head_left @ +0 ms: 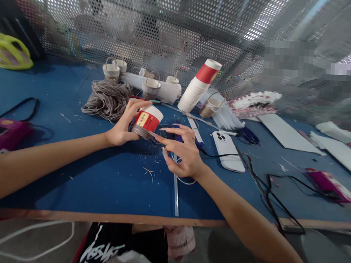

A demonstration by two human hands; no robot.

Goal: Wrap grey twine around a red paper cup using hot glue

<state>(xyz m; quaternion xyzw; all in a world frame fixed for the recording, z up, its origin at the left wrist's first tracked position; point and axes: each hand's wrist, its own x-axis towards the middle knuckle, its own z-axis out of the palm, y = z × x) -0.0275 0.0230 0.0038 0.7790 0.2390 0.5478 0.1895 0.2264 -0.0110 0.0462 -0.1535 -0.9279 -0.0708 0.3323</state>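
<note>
1. Black clothing (154, 244), cut off below, lies nearest.
2. Blue counter (102, 186), littered with scraps (149, 172).
3. Perforated screen (110, 30) behind; the room beyond blurs.
4. Left hand (122, 128): grip curled around a paper cup (149, 119) above the counter.
5. Right hand (184, 151): fingers loosely parted beside the cup's cord (140, 131); whether its grip pinches anything, I cannot tell.

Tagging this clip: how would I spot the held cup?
Look to the blue table, then the left hand. It holds a tilted paper cup; unlike the cups behind, this one shows both a red band and grey cord.
</note>
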